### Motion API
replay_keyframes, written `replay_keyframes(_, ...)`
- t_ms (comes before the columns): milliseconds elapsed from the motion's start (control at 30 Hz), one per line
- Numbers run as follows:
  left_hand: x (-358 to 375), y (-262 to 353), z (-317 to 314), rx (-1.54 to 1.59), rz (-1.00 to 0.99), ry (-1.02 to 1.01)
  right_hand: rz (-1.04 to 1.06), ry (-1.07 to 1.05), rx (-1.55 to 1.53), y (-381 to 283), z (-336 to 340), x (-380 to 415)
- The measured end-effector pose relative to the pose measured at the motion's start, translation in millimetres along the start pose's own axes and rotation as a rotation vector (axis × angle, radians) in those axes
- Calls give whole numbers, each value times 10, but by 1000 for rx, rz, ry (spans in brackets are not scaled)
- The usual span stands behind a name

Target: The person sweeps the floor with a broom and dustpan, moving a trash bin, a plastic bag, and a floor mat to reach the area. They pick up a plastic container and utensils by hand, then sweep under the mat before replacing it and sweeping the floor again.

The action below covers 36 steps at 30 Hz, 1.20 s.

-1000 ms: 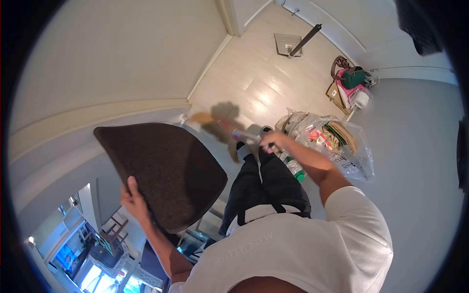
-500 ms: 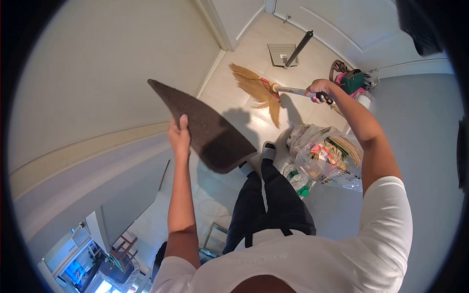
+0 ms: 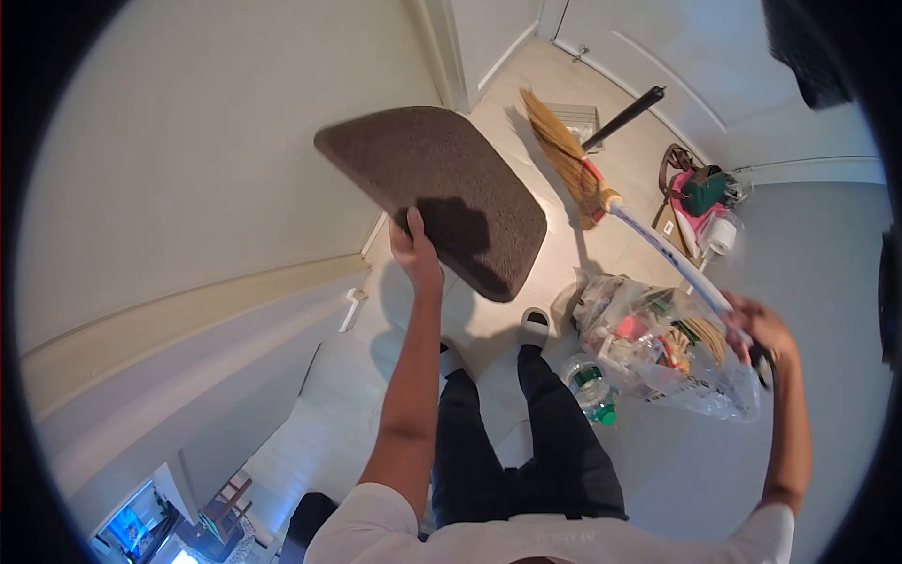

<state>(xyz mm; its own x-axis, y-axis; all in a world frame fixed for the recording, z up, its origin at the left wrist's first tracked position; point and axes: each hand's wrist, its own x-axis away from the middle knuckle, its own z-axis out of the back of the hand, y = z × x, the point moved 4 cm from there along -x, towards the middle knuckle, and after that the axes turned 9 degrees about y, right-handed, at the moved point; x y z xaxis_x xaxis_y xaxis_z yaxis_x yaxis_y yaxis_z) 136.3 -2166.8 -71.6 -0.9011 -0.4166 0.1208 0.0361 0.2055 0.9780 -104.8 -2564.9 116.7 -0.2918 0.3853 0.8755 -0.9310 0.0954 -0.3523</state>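
My left hand [image 3: 416,252] grips the lower edge of a dark brown mat [image 3: 470,179], thumb on its face, and the mat is held up off the floor. At the right, my right hand [image 3: 759,329] is closed round the handle end of a straw broom [image 3: 571,155]. The broom's bristles point up and left, in front of a long-handled dustpan [image 3: 575,119]. Below the broom handle lies a clear plastic bag [image 3: 625,338] filled with mixed items. A clear bottle with a green cap [image 3: 589,385] lies beside the bag.
A green and brown bag [image 3: 703,191] and a white roll [image 3: 722,235] are by the right wall. A white door [image 3: 658,47] stands at the top. My slippered feet [image 3: 535,326] are on the tiled floor.
The mat has moved right and turned its broad face to view. My right hand has moved down and right with the broom, whose bristles have swung up and right toward the dustpan.
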Motion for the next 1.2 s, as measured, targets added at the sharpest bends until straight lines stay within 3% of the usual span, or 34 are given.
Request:
replay_keyframes(33, -19, -262, 196, 6, 1, -2, 32, 20, 22, 94, -80, 100)
replay_keyframes(100, -24, -1008, 646, 96, 262, 89, 40, 52, -12, 222, -316, 228)
replay_keyframes(267, -177, -2710, 1687, -73, 343, 135, -114, 259, -210, 705, -1080, 84)
replay_keyframes(367, -209, -3594, 2350, -251, 388, 190, -147, 251, -294, 852, -1266, -71)
replay_keyframes(500, -352, -4141, 2694, -501, 321, 144, -147, 296, -350, 984, -1431, -195)
replay_keyframes(600, -510, -4628, 2993, -743, 407, 98, -141, 327, -380, 1051, -1492, -225)
replay_keyframes(700, -404, -4583, 2984, -842, 481, 163, -120, 346, -331, 1053, -1531, -218)
replay_keyframes(833, -173, -4488, 2910, -795, 439, 124, -136, 330, -360, 1050, -1515, -224)
replay_keyframes(900, -62, -4404, 2838, -629, 628, 219, -135, 315, -394, 1034, -1500, -194)
replay_keyframes(1033, 7, -4189, 2892, -698, 749, 419, -153, 274, -453, 923, -1340, 29)
replay_keyframes(1100, 12, -3829, 2834, -1042, 494, 214, -149, 189, -565, 858, -1126, 242)
replay_keyframes(1133, 19, -3529, 2738, -1047, 471, 201, -146, 187, -591, 851, -1032, 341)
replay_keyframes(1200, 248, -2618, 1992, -1161, 383, -143, -98, 119, -242, 890, -830, 519)
